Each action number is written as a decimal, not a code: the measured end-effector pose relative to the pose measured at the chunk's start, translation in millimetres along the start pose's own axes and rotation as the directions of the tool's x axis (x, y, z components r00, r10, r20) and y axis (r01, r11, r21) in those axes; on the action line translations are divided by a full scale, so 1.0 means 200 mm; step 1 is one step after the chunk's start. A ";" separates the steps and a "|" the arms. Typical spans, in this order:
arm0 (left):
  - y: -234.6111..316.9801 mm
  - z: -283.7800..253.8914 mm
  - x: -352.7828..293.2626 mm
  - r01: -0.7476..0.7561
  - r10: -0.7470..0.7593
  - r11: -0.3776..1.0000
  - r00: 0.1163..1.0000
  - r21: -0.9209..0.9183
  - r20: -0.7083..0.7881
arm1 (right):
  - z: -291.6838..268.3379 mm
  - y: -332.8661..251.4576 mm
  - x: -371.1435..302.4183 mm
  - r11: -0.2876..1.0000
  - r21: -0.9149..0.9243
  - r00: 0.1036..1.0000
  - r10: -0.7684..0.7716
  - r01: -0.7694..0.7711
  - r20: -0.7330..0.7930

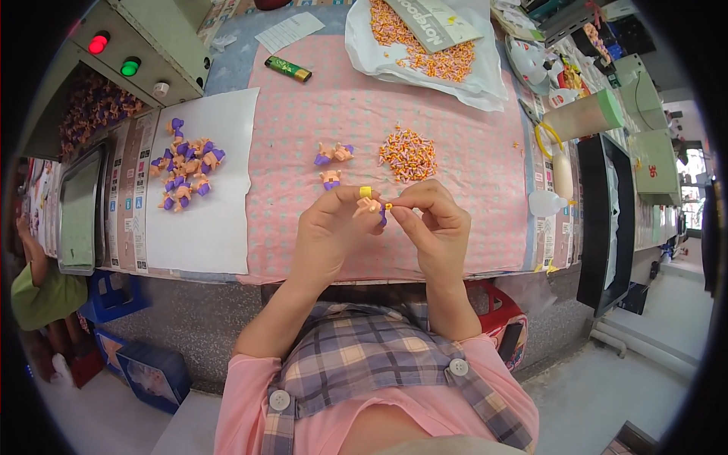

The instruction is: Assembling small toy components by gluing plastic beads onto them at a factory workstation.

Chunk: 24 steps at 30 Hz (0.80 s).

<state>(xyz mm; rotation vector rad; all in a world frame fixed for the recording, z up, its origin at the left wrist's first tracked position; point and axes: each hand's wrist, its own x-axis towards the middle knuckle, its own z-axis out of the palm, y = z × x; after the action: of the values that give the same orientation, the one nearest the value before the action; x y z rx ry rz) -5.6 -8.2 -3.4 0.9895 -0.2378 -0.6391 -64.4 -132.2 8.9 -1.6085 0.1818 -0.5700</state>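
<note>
In front of my chest, my left hand (324,231) is closed on a small peach-and-purple toy figure (367,207). Yellow tape wraps one of its fingertips. My right hand (440,227) pinches a tiny orange-yellow piece (388,206) against the figure's side; whether it is inserted I cannot tell. Just beyond my hands lie a few more figures (331,179) on the pink checked cloth (303,106). A heap of tiny orange, white and pink pieces (408,153) sits to their right.
More figures (182,167) lie on a white sheet (205,235) at left, beside a machine (152,45) with lit buttons. A green lighter (288,69) and a bag of pieces (387,68) are farther back. Scissors (547,136), a bottle (561,174) and a black tray (603,227) stand right.
</note>
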 end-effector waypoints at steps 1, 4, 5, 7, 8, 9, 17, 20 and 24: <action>0.00 0.00 0.00 0.000 0.000 1.000 1.000 0.001 -0.002 | 0.00 0.00 0.00 1.000 0.000 1.000 0.005 -0.005 0.002; -0.01 -0.01 0.00 -0.072 0.072 0.997 0.997 0.026 0.001 | 0.00 0.00 0.00 1.000 -0.009 1.000 0.008 -0.008 0.011; -0.01 -0.01 0.00 -0.071 0.071 0.997 0.997 0.026 0.000 | 0.00 0.00 0.00 1.000 -0.015 1.000 0.009 -0.008 0.015; -0.01 -0.01 0.00 -0.060 0.060 0.998 0.998 0.028 0.006 | 0.00 0.00 0.00 1.000 -0.012 1.000 0.010 -0.010 0.012; 0.00 -0.01 0.00 -0.054 0.054 0.998 0.998 0.029 0.009 | 0.00 0.00 0.00 1.000 -0.009 1.000 0.011 -0.010 0.011; 0.00 0.00 0.00 -0.054 0.054 0.998 0.999 0.029 0.009 | 0.00 0.00 0.00 1.000 -0.006 1.000 0.011 -0.011 0.009; 0.00 0.00 0.00 -0.044 0.044 0.999 0.999 0.027 0.004 | 0.00 0.00 -0.01 0.993 -0.117 0.999 -0.027 0.029 0.017; 0.00 0.00 -0.01 -0.161 0.155 0.971 0.987 0.176 0.047 | -0.01 0.00 -0.01 0.991 -0.127 0.999 -0.033 0.037 0.035; -0.01 -0.05 -0.01 -0.276 0.227 0.865 0.960 0.419 0.164 | -0.02 0.00 -0.02 0.987 -0.146 0.997 -0.056 0.064 0.057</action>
<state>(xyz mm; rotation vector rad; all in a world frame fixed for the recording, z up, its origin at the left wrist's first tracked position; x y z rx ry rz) -3.1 -0.5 -11.2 1.3317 -0.6209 -0.4034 -69.3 -134.4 8.0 -1.7755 0.1394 -0.5708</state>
